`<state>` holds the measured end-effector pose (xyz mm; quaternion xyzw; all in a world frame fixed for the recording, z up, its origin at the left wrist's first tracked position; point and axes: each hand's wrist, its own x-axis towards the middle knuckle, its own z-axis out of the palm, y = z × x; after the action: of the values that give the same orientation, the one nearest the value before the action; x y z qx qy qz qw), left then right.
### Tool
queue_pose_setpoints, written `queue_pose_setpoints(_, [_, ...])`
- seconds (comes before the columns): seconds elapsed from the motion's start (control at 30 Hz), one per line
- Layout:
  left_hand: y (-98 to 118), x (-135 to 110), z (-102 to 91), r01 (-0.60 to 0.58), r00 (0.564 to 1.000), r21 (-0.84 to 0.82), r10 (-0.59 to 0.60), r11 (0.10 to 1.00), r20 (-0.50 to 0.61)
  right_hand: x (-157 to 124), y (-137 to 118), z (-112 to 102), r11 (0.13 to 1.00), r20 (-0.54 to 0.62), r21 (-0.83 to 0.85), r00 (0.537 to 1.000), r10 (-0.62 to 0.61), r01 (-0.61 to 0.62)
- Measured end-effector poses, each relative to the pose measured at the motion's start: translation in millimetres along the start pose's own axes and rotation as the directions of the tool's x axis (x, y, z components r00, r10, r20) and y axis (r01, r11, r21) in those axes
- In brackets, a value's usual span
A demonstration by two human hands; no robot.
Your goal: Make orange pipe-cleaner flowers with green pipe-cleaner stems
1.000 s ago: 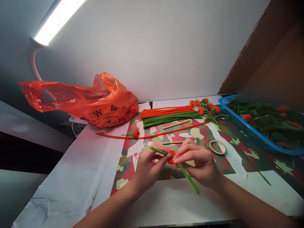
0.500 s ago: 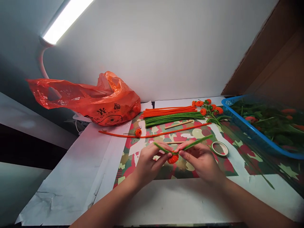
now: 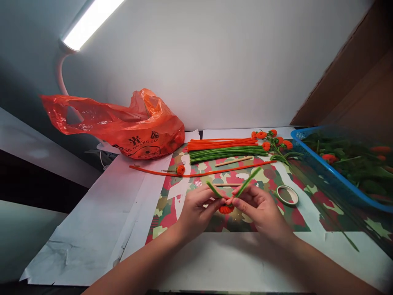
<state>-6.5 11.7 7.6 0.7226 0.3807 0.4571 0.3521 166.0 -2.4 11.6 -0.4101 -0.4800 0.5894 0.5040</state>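
Between my two hands is a green pipe cleaner (image 3: 248,183), bent into a V with both ends pointing up. An orange pipe-cleaner flower (image 3: 226,209) sits at the bend, just below my fingertips. My left hand (image 3: 199,207) pinches the bend from the left, its thumb against the flower's top. My right hand (image 3: 257,207) pinches it from the right, thumb and forefinger closed. The exact join of stem and flower is hidden by the fingertips. Beyond the hands, a wooden stick (image 3: 227,184) lies on the patterned mat (image 3: 167,211).
Bundles of orange pipe cleaners (image 3: 221,144) and green pipe cleaners (image 3: 227,154) lie behind. A roll of tape (image 3: 287,196) is at right, near finished flowers (image 3: 278,142) and a blue basket (image 3: 340,176). An orange plastic bag (image 3: 147,137) stands left, behind a small flower (image 3: 180,169).
The green pipe cleaner's ends have been bent further upward, from a wide spread to a narrower V. My hands stay pinched at the flower. The view has shifted slightly.
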Motion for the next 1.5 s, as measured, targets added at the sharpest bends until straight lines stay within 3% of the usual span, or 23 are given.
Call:
queue_pose_setpoints(0.17, [0.0, -0.6, 0.7, -0.076, 0.997, 0.001, 0.075, 0.997, 0.009, -1.6, -1.7, -2.2, 0.996, 0.015, 0.016, 0.996, 0.092, -0.092])
queue_pose_setpoints(0.3, [-1.7, -0.9, 0.2, -0.155, 0.988, 0.069, 0.156, 0.986, -0.020, -2.0, -0.6, -0.2, 0.999, -0.117, -0.041, 0.993, -0.019, 0.014])
queue_pose_setpoints(0.43, [-4.3, -0.7, -1.1, -0.321, 0.942, 0.187, 0.334, 0.928, -0.039, -4.7, 0.4, 4.3, 0.988, -0.204, -0.130, 0.973, -0.106, 0.080])
queue_pose_setpoints(0.6, [-10.1, -1.0, -2.5, -0.457, 0.879, 0.350, 0.475, 0.818, 0.038, -7.3, -0.5, 7.1, 0.987, -0.239, -0.150, 0.967, -0.088, 0.053])
queue_pose_setpoints(0.73, [-12.2, -1.7, -0.9, -0.443, 0.889, 0.395, 0.452, 0.805, 0.074, -6.1, -1.2, 7.3, 0.996, -0.256, -0.086, 0.966, -0.029, 0.007])
queue_pose_setpoints(0.87, [-10.1, -2.0, 1.9, -0.365, 0.928, 0.325, 0.370, 0.873, 0.047, -4.9, -2.6, 7.1, 0.998, -0.248, -0.063, 0.969, 0.006, -0.022])
queue_pose_setpoints(1.13, [-8.4, -1.0, 1.8, -0.258, 0.965, 0.238, 0.260, 0.936, 0.024, -7.0, 5.5, 4.5, 0.997, -0.130, -0.018, 0.989, 0.078, -0.081])
queue_pose_setpoints(1.2, [-7.2, -0.2, 1.1, -0.238, 0.971, 0.233, 0.238, 0.943, 0.029, -9.3, 7.9, 5.1, 0.996, -0.156, -0.082, 0.988, 0.018, -0.032])
queue_pose_setpoints(1.3, [-4.6, 0.7, 0.4, -0.216, 0.976, 0.225, 0.214, 0.950, 0.035, -12.7, 9.3, 6.6, 0.949, -0.145, -0.283, 0.972, -0.187, 0.140])
queue_pose_setpoints(1.4, [-3.4, -0.2, 0.7, -0.209, 0.977, 0.213, 0.210, 0.954, 0.020, -13.2, 8.8, 7.4, 0.797, -0.034, -0.476, 0.898, -0.439, 0.372])
queue_pose_setpoints(1.5, [-3.7, -2.1, 1.2, -0.225, 0.974, 0.181, 0.225, 0.958, 0.020, -10.9, 7.9, 7.2, 0.630, 0.072, -0.606, 0.821, -0.566, 0.487])
